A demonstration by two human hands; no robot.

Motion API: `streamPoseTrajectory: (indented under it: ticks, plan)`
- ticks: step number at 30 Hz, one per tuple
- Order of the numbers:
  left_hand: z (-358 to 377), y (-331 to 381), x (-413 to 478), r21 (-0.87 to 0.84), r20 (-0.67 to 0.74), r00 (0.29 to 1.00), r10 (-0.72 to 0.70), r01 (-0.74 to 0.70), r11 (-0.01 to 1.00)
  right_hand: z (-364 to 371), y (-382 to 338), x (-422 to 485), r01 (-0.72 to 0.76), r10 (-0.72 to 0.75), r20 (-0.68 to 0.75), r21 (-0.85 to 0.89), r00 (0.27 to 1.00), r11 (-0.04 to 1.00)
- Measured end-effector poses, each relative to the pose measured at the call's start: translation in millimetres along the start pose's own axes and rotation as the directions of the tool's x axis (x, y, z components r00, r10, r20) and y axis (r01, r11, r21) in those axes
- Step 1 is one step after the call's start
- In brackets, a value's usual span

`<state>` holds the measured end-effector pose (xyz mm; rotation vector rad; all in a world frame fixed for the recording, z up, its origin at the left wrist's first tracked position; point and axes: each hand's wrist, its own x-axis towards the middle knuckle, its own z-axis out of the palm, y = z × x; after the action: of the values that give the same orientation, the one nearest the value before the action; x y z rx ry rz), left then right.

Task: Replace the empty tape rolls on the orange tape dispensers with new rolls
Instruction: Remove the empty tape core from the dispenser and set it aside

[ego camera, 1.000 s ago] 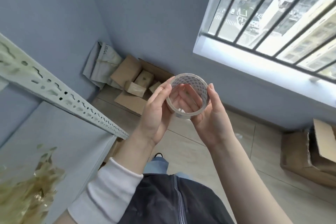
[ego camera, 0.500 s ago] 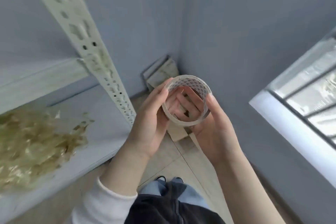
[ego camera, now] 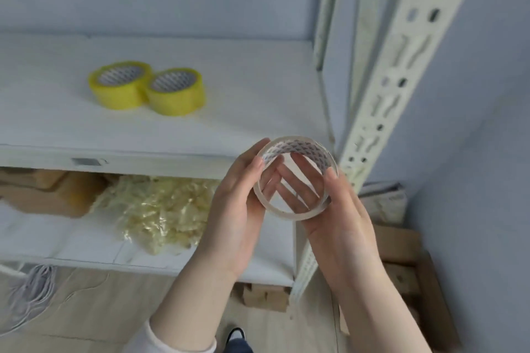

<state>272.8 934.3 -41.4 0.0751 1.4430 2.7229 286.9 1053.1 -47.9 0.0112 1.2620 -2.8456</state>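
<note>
Gripping round patterned tape core [ego camera: 295,178].

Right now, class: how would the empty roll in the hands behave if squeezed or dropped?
The empty roll is a thin bare ring, so probably light and easily crushed. Being round, it would likely roll away if dropped on edge.

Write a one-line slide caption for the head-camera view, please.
Both hands, left hand and right hand, hold an empty tape core before a shelf bearing two yellow tape rolls.
</note>
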Motion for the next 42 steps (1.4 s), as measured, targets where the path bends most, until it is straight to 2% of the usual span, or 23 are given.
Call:
streamPoseTrajectory:
  ticks: [4, 7, 9, 12, 16, 20, 23, 30, 32, 36, 37, 38, 39, 41, 42]
  plan:
    - [-25, 33, 42, 0.138, 0.029, 0.991, 0.132, -0.135, 0.981, 41, 11, 57, 0.054, -0.053, -0.049, 0.024, 0.997, 0.998]
    - [-46, 49, 78, 0.185, 0.072, 0.985, 0.155, -0.166, 0.969, 65, 17, 98, 0.062, -0.059, -0.116, 0.030, 0.991, 0.998]
    - [-57, 54, 106, 0.211, 0.064, 0.989, 0.134, -0.144, 0.967, 75, 19, 122, 0.065, -0.070, -0.158, -0.038, 0.985, 0.997]
    - [-64, 56, 145, 0.255, 0.019, 0.997, 0.078, -0.080, 0.964, 78, 18, 149, 0.066, -0.122, -0.226, -0.242, 0.966, 0.968]
    - [-61, 55, 183, 0.362, 0.036, 0.999, 0.019, -0.031, 0.932, 73, 13, 178, -0.035, -0.110, -0.304, -0.435, 0.946, 0.900]
    - [-60, 46, 209, 0.483, -0.012, 1.000, -0.009, 0.014, 0.876, 68, 11, 203, -0.136, -0.027, -0.321, -0.475, 0.947, 0.870]
    - [-61, 40, 222, 0.544, -0.068, 0.998, 0.015, 0.025, 0.839, 63, 14, 214, -0.115, -0.048, -0.294, -0.511, 0.955, 0.852]
    - [-62, 32, 237, 0.602, -0.115, 0.993, 0.025, 0.050, 0.797, 56, 12, 232, -0.154, -0.109, -0.297, -0.735, 0.949, 0.660]
    - [-58, 35, 237, 0.707, -0.102, 0.992, 0.076, 0.019, 0.707, 54, 11, 238, -0.196, -0.099, -0.308, -0.791, 0.946, 0.580]
    - [-46, 54, 229, 0.920, 0.003, 0.992, 0.129, -0.054, 0.388, 58, 8, 250, -0.264, -0.076, -0.314, -0.888, 0.946, 0.378]
    - [-44, 64, 226, 0.927, 0.027, 0.984, 0.178, -0.091, 0.363, 62, 4, 249, -0.264, -0.090, -0.307, -0.909, 0.948, 0.323]
    - [-45, 79, 222, 0.913, 0.042, 0.968, 0.249, -0.139, 0.384, 69, -1, 245, -0.256, -0.126, -0.299, -0.926, 0.946, 0.277]
    - [-48, 94, 217, 0.884, 0.052, 0.942, 0.333, -0.198, 0.423, 76, -5, 241, -0.224, -0.187, -0.280, -0.935, 0.942, 0.274]
    - [-67, 125, 202, 0.795, 0.011, 0.891, 0.454, -0.283, 0.536, 93, -11, 229, -0.027, -0.344, -0.163, -0.930, 0.925, 0.367]
    - [-79, 136, 190, 0.741, -0.037, 0.879, 0.476, -0.295, 0.603, 103, -9, 222, 0.067, -0.371, -0.110, -0.898, 0.922, 0.434]
